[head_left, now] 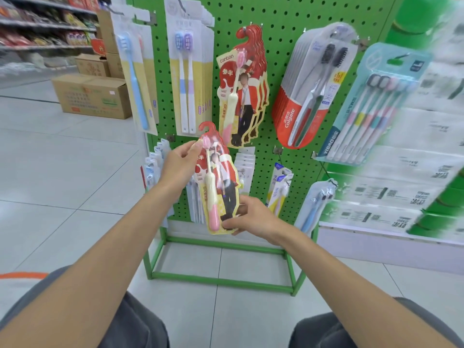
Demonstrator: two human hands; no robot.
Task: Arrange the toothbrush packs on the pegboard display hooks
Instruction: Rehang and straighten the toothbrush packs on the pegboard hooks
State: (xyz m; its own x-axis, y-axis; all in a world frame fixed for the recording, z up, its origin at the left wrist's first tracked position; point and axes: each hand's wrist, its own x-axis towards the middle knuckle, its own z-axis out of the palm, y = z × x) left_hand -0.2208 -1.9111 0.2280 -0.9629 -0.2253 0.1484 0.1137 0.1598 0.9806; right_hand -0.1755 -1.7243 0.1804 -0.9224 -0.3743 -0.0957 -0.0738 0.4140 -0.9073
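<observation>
A red and yellow toothbrush pack [218, 182] with a pink brush is held in front of the green pegboard [281, 18], below centre. My left hand [179, 163] pinches its upper left edge near the hanger cut-out. My right hand [251, 217] grips its lower right corner. A stack of matching red packs [242, 86] hangs on a hook just above. Pale yellow twin-brush packs [187, 71] hang to the left, Colgate packs [311, 89] to the right.
A teal multi-brush pack [376, 106] hangs at the far right. Small packs [244, 169] fill the lower hooks behind the held pack. Cardboard boxes [93, 95] stand on the floor at left. White tissue packs [406, 177] fill the right shelf. The green stand frame [221, 280] rests on tiles.
</observation>
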